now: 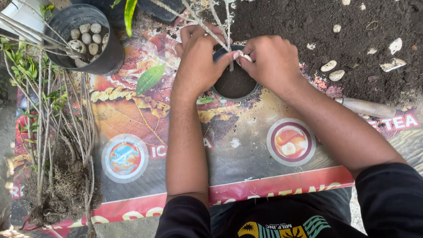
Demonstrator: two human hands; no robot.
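Both my hands are wrapped round a small black pot sitting on the printed mat on the ground, right in the middle of the view. Left hand cups the pot's left rim with the fingers curled in close around the base of the thin stems; right hand does the same on the other side, fingertips pinched narrow on the stems just above the soil. So neither hand is spread wide — both are closed in on the cutting and the rim.

How I'd do this bit well, judging from how it looks: keep the stems upright and centred while pressing the soil down around them, not against them. The stems look thin and woody, so I'd guess they snap or lean if I squeeze sideways. Press with the fingertips in a ring, a little at a time, and keep one hand steady on the stems.

The soil in the pot sits a bit below the rim, which seems fine to me — room for water.

Around me: a big heap of dark soil to the right with pale shell-like bits in it, a wooden handle poking out at its edge, a larger black pot with pale stones top left, and a bundle of bare-rooted cuttings lying on the left of the mat.
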